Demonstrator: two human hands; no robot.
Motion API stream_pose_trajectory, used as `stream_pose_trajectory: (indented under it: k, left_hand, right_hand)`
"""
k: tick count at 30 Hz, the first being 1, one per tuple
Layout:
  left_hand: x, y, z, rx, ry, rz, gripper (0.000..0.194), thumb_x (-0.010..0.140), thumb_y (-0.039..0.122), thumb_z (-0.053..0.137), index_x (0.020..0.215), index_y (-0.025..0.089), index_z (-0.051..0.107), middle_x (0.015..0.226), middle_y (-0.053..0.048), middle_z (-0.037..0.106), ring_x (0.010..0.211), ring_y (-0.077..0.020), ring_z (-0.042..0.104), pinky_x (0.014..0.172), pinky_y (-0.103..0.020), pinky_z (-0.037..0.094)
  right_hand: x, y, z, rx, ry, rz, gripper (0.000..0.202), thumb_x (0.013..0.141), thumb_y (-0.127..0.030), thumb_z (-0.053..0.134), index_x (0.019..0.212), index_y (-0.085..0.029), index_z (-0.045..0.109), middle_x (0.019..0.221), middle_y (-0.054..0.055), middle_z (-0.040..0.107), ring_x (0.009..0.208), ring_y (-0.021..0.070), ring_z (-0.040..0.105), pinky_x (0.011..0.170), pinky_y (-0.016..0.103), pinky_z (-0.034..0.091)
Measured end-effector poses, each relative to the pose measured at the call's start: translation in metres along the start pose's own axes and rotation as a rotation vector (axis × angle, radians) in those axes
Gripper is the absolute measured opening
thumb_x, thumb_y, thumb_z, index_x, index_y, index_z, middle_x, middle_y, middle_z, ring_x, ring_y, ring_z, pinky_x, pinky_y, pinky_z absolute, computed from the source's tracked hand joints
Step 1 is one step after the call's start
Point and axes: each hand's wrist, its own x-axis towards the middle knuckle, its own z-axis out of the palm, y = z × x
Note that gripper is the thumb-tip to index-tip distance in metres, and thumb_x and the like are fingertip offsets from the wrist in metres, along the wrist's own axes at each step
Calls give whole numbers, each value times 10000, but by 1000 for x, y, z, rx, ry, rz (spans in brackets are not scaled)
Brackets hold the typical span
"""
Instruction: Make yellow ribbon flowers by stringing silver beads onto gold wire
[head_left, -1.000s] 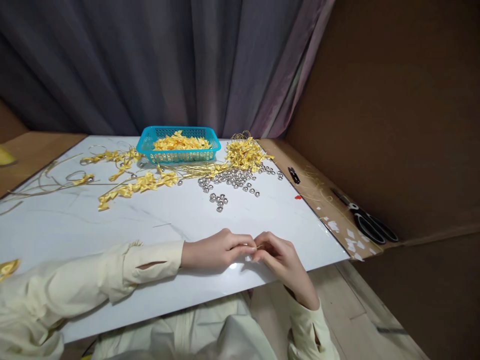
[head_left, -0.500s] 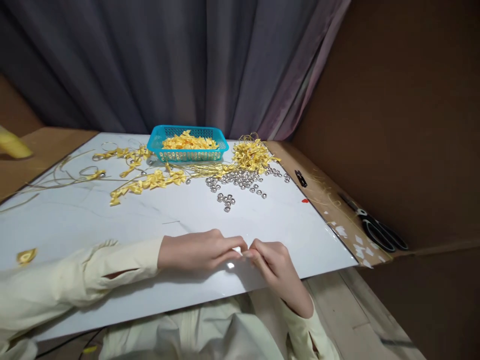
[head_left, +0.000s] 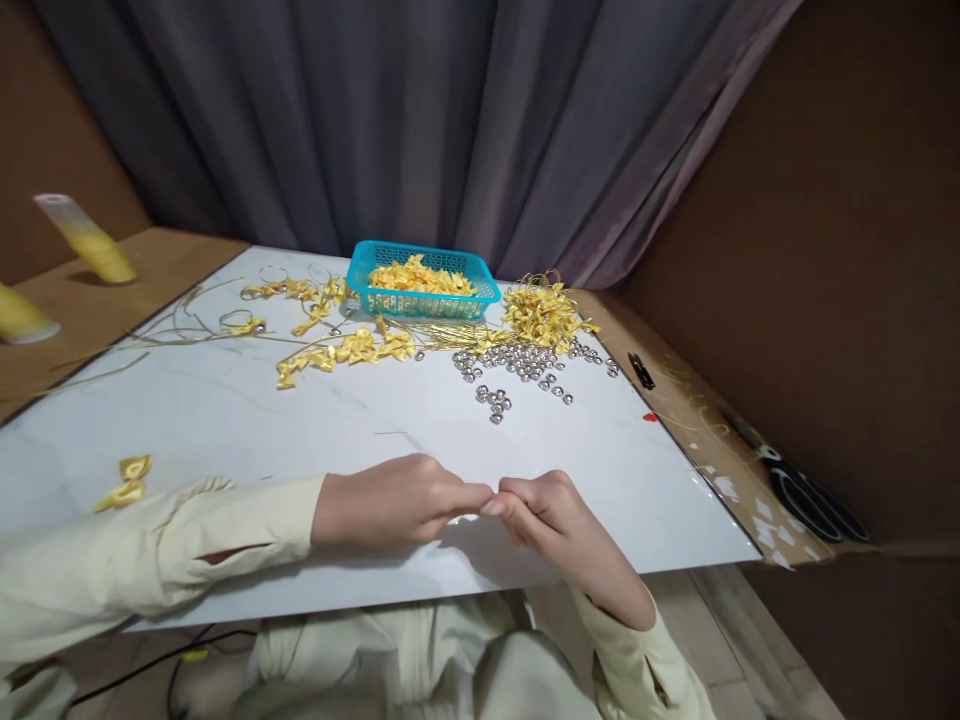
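Note:
Low over the front of the white board [head_left: 337, 425], my left hand [head_left: 409, 500] and my right hand [head_left: 559, 520] meet at their fingertips. Both are closed in a pinch, and whatever they hold is too small or hidden to make out. Beyond them lie several silver beads [head_left: 495, 403]. A yellow bow [head_left: 127, 483] rests beside my left sleeve. Farther back, a row of yellow bows [head_left: 349, 348] lies near a bunch of bows on gold cords [head_left: 544, 315].
A blue basket [head_left: 424, 305] of yellow bows stands at the back. Black scissors [head_left: 806, 495], a small black tool [head_left: 641, 371] and white scraps lie on the right. Yellow spools [head_left: 101, 250] stand at the left. A curtain hangs behind.
The view has turned left, so the table items appear farther right and a second spool shows. My fingertips have come together, and the white glint between them is hidden.

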Motion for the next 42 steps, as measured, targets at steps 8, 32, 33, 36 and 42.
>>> stream_pose_trajectory:
  k: [8,32,33,36,42]
  left_hand:
    - [4,-8,-26,-271,166,-107,273,914,259,383,882,171,640,673,6,580,568,-83,464,577,-196,342]
    - [-2,-57,-93,-795,852,-142,251,899,360,519,799,147,606,826,-24,659,842,-124,612,792,-247,402]
    - [-3,-57,-93,-798,848,-137,254,898,362,520,798,145,608,826,-27,662,847,-127,611,801,-253,401]
    - [-4,-57,-96,-804,864,-129,262,896,368,523,797,141,609,837,-33,665,863,-135,609,814,-261,398]
    - [-5,-63,-98,-845,883,-154,255,893,364,526,793,144,607,862,-35,665,882,-141,604,782,-251,397]
  right_hand:
    - [17,3,0,81,157,35,555,931,-494,353,504,-163,478,425,-18,500,412,68,446,478,188,353]
    - [45,-4,94,-492,-2,-263,673,886,-472,471,1328,22,357,1373,300,381,1318,345,339,1046,506,389]
    - [41,-3,91,-477,-13,-275,651,895,-453,468,1336,12,349,1371,287,394,1313,332,354,1044,503,396]
    - [20,0,78,-394,-45,-305,490,920,-354,467,1296,-48,393,1345,226,464,1312,282,375,1043,486,408]
    - [-26,14,52,-165,131,-204,285,915,-168,470,1194,-220,442,1238,77,583,1254,190,459,970,372,481]
